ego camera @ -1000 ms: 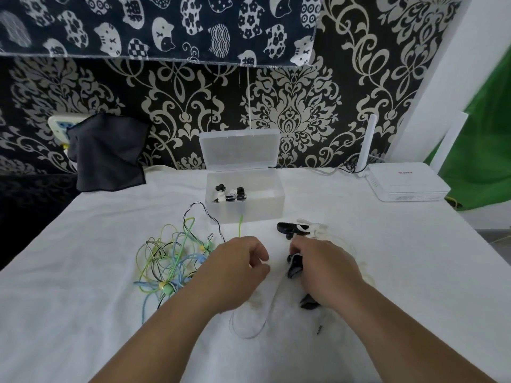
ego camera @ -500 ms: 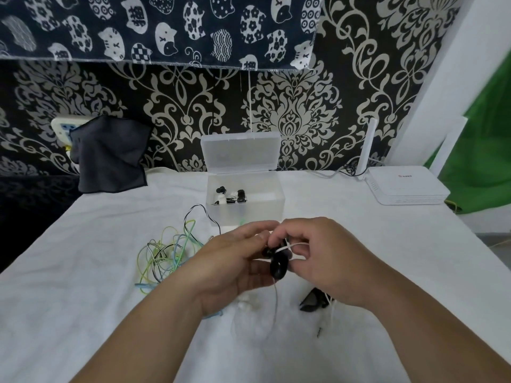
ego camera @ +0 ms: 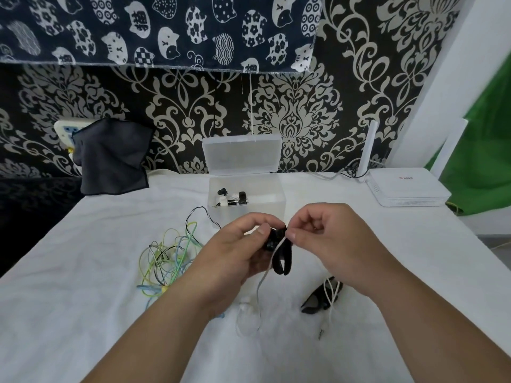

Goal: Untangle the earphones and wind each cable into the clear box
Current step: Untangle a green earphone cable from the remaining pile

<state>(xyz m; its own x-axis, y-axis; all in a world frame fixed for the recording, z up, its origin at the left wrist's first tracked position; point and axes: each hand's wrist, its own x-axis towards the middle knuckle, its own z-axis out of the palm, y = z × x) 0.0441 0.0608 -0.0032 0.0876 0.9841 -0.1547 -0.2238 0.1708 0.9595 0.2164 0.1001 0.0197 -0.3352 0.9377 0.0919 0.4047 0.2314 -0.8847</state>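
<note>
a: how are the hands seen?
b: the left hand (ego camera: 237, 250) is curled round a black earpiece (ego camera: 272, 240), with the thumb laid on top of it. the right hand (ego camera: 331, 244) is closed in a pinch on the white cable (ego camera: 262, 280), thumb against forefinger, right beside that earpiece. both are held raised over the table (ego camera: 83, 272), in front of the clear box (ego camera: 265, 214).
a: what is hung from them?
b: a black ear hook (ego camera: 283, 261) is looped below the earpiece, between the two hands. the white cable is run down from the pinch to the table, where a loose loop is formed beside a pale earbud tip (ego camera: 244, 305).
a: and the rest of that set?
b: a second black earpiece (ego camera: 318, 298) is laid on the table under the right wrist, crossed by the white cable. a small plug (ego camera: 320, 333) is seen nearer the camera.
a: where are the other earphones?
b: a tangle of green, blue and black cables (ego camera: 166, 261) is spread on the table left of the left hand, with one black strand arched towards the box.
a: and the box itself?
b: it is stood at the far middle of the table, its lid (ego camera: 240, 153) tipped open against the wall. a few black and white earbuds (ego camera: 231, 199) are seen inside, at its left end; how their cables are wound cannot be told.
a: what is found further out?
b: a dark cloth (ego camera: 110, 156) is draped at the far left edge, a white router (ego camera: 406, 186) is set at the far right, and a cat-print fabric (ego camera: 166, 29) is hung above the patterned wallpaper
</note>
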